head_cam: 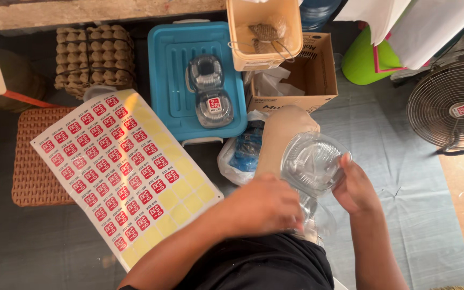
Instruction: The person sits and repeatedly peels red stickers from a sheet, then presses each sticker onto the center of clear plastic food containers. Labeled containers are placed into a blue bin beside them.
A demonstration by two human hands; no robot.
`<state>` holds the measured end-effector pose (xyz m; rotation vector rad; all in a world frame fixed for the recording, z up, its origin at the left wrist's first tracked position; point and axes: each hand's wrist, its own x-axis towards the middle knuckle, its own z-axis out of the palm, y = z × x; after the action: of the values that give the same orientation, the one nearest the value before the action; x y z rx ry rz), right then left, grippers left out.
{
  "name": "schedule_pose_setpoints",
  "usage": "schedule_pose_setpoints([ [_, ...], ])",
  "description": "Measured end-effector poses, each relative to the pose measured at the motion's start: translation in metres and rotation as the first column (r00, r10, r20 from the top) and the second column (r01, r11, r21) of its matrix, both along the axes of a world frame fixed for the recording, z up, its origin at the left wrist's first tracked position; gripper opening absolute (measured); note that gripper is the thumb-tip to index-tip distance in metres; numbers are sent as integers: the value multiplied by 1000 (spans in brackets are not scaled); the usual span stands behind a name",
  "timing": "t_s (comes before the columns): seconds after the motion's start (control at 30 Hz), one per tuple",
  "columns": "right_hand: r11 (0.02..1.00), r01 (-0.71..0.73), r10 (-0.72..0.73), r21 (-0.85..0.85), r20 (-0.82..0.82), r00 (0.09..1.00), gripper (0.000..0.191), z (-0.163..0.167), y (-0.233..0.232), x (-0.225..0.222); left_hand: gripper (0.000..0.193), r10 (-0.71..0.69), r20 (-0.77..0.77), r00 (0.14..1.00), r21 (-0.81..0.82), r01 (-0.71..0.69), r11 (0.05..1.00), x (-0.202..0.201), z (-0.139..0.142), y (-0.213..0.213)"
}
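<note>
Head view, looking down past my lap. Both my hands are at lower centre of the frame, on a clear plastic clamshell container (313,164). My right hand (356,188) grips its right rim, fingers curled over the edge. My left hand (267,207) is closed around the lower part of the container, where more clear plastic shows just beneath; whether that is the hinged lid or a second container I cannot tell. The container sits just right of centre, tilted, its open side facing up toward the camera.

Left of my hands lies a sticker sheet (122,172), slanted from upper left to lower centre: rows of red square stickers on the left portion, bare yellow backing along its right edge. Its upper left corner overlaps a woven brown mat (33,166).

Upper centre: a blue bin lid (173,64) with two closed clear containers (209,91) lying on it, the nearer one carrying a red sticker. Right of that, an open cardboard box (318,70) with a beige basket (264,32) partly over it. Upper left: stacked egg cartons (95,56). Far right edge: a floor fan (452,104). A plastic bag (243,153) lies just left of the held container
</note>
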<state>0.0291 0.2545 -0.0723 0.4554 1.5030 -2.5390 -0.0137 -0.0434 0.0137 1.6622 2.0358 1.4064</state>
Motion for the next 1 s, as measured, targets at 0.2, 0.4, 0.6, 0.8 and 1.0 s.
schedule_pose_setpoints([
  [0.2, 953, 299, -264, -46, 355, 897, 56, -30, 5, -14, 23, -103, -172, 980, 32, 110, 993, 33, 20, -5],
  [0.4, 933, 349, -359, 84, 241, 902, 47, -51, 53, -22, 11, 156, 61, 986, 276, -167, 947, 21, 0, -48],
  [0.6, 967, 253, -252, 21, 180, 951, 38, -67, 55, -6, 12, 680, 694, 236, -253, -805, 537, -97, -92, -113],
  [0.8, 963, 269, -266, 18, 205, 942, 37, -54, 39, -9, 11, 245, 969, 22, 14, -999, 34, -153, -165, -134],
  [1.0, 963, 267, -267, 29, 225, 937, 37, -49, 37, -11, 24, -160, 982, -96, -102, -994, -32, -188, -206, -76],
])
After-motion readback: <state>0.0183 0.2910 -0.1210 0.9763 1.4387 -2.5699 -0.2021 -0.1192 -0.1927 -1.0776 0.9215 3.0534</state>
